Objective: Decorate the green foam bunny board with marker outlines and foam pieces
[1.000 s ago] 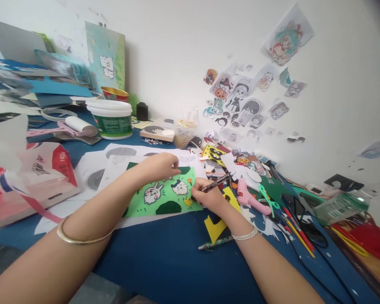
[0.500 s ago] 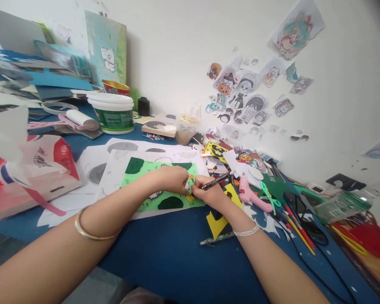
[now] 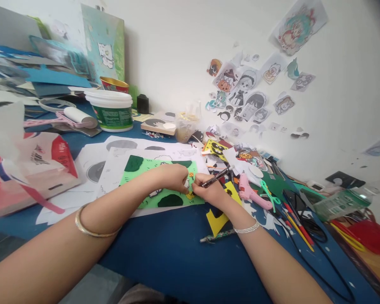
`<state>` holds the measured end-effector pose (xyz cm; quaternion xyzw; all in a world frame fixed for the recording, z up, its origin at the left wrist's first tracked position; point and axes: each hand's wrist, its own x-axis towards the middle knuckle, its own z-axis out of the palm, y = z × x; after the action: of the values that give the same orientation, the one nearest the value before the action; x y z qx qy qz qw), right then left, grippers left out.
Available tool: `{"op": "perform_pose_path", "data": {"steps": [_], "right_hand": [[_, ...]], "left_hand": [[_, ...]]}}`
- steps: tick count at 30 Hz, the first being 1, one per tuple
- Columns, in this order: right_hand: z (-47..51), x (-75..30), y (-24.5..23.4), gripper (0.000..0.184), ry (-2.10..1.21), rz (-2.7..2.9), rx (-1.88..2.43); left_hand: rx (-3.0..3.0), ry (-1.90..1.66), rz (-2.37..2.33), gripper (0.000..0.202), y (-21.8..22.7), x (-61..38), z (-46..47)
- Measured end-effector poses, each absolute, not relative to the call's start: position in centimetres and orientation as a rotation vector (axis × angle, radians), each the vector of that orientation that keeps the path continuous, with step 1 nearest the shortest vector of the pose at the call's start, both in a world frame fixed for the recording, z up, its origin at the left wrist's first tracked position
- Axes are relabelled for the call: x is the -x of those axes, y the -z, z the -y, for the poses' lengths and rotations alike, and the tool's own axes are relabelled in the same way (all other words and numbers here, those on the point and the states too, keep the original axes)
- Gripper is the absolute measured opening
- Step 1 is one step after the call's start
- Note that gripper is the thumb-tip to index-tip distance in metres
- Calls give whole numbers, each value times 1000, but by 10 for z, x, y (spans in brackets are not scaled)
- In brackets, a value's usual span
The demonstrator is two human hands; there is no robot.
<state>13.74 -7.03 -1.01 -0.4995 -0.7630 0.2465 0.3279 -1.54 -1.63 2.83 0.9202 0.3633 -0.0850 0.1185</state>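
A light green craft sheet (image 3: pixel 145 171) with dark green shapes and small cartoon cut-outs lies on white papers on the blue table. My left hand (image 3: pixel 172 177) rests on the sheet with its fingers curled and pressed down near a small orange piece. My right hand (image 3: pixel 209 190) is closed round a dark pen (image 3: pixel 217 177), whose tip touches the sheet's right edge close to the left fingertips. Both wrists wear bracelets.
A yellow paper scrap (image 3: pixel 217 219) and a patterned pen (image 3: pixel 217 237) lie just below my right wrist. A pink glue gun (image 3: pixel 253 196), green scissors (image 3: pixel 269 196) and pencils crowd the right. A white tub (image 3: pixel 110 110) stands at the back left. Stickers cover the wall.
My left hand slid from the sheet's upper middle down and right to meet the pen hand. The right hand has barely moved.
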Motion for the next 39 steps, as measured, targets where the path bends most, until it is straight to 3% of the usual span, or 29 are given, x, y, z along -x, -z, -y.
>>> {"op": "perform_pose_path", "data": {"steps": [39], "right_hand": [[67, -143, 17, 27, -659, 2020, 1234]], "left_hand": [[-2651, 251, -1039, 21, -27, 15, 14]]}}
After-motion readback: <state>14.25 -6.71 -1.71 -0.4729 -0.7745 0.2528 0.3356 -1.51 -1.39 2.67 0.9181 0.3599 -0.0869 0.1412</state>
